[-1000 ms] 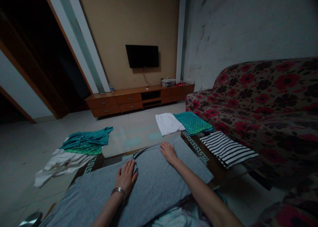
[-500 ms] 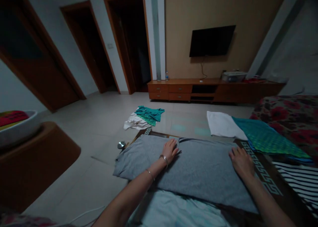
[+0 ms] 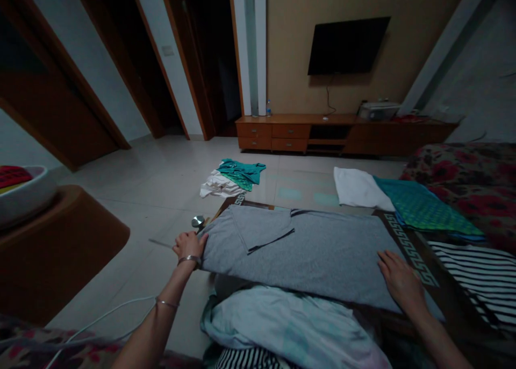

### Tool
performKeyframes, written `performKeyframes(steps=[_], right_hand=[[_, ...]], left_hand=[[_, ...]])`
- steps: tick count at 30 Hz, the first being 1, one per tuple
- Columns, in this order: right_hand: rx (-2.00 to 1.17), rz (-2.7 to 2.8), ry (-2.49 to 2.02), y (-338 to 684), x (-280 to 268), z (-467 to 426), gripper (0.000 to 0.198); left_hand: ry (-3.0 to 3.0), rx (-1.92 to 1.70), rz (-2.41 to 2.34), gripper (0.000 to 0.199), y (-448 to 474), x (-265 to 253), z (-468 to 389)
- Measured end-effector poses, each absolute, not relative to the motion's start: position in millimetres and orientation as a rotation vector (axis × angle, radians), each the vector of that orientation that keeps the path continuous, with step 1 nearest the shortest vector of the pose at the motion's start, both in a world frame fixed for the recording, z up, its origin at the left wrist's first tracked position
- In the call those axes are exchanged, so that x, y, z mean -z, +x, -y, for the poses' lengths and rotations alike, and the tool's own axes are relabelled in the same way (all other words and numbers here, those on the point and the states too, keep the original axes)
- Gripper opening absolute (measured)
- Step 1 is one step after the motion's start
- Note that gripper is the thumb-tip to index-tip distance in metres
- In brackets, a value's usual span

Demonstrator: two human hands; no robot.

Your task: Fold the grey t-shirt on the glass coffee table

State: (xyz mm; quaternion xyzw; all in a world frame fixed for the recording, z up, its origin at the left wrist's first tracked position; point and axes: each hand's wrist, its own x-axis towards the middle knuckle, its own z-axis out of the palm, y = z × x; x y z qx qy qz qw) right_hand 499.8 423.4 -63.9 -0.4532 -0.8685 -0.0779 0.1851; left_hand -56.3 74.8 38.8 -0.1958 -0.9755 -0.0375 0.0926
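Observation:
A grey T-shirt (image 3: pixel 306 256) lies folded lengthwise across a low dark table with a Greek-key border. Its short sleeve, with a dark edge, rests on top near the middle. At the shirt's left end my left hand (image 3: pixel 190 248) has its fingers curled over the edge, gripping the cloth. My right hand (image 3: pixel 401 280) lies flat on the shirt's right part, fingers stretched out. Below the shirt's near edge is a heap of clothes, with a pale mint-green garment (image 3: pixel 282 315) on top.
Beyond the table, teal and white clothes (image 3: pixel 234 176) lie on the floor. To the right are a white folded cloth (image 3: pixel 358 189), a blue-green garment (image 3: pixel 429 205) and a striped garment (image 3: pixel 479 277). A white basin (image 3: pixel 28 197) stands on a brown stool (image 3: pixel 80 240) at left.
My left hand has moved from the shirt's middle to its left end and closed on the edge. That end is drawn in; the right hand stays on the right part. The view has tilted down.

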Motion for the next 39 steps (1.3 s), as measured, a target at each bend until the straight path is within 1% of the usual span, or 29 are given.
performKeyframes(steps=[4,6,9,14,18,20,23,25,27,30,32,34,39], right_hand=[[0.265,2.476,-1.278,491,58,-422,0.05],[0.252,2.472,-1.291,485,55,-422,0.049],[0.172,2.461,-1.329,476,44,-420,0.047],[0.0,2.439,-1.337,460,22,-417,0.044],[-0.048,2.412,-1.335,457,12,-412,0.043],[-0.029,2.369,-1.426,460,9,-409,0.041],[0.061,2.221,-1.71,466,3,-402,0.039],[0.134,2.118,-1.888,469,-1,-394,0.038],[0.195,2.061,-2.0,472,-6,-384,0.039],[0.211,1.995,-2.155,477,-15,-367,0.041],[0.161,1.968,-2.242,479,-21,-359,0.04],[0.097,1.962,-2.293,481,-27,-356,0.035],[-0.125,1.922,-2.345,485,-38,-365,0.029]], left_hand=[[-0.699,0.05,2.865,0.045,-57,-29,-80],[-0.765,0.054,2.878,0.043,-61,-29,-87],[-0.848,0.038,2.904,0.045,-77,-35,-97],[-1.025,-0.092,2.872,0.051,-112,-43,-111],[-1.084,-0.174,2.878,0.055,-122,-50,-118],[-1.043,-0.287,2.871,0.05,-120,-56,-119],[-0.997,-0.406,2.77,0.037,-106,-67,-127],[-1.119,-0.387,2.631,0.038,-87,-70,-141],[-1.293,-0.335,2.511,0.042,-62,-69,-165],[-1.515,-0.189,2.459,0.044,-14,-65,-219],[-1.686,-0.081,2.423,0.042,21,-64,-263],[-1.828,0.001,2.421,0.04,55,-63,-308],[-1.96,0.064,2.483,0.042,112,-61,-411]])
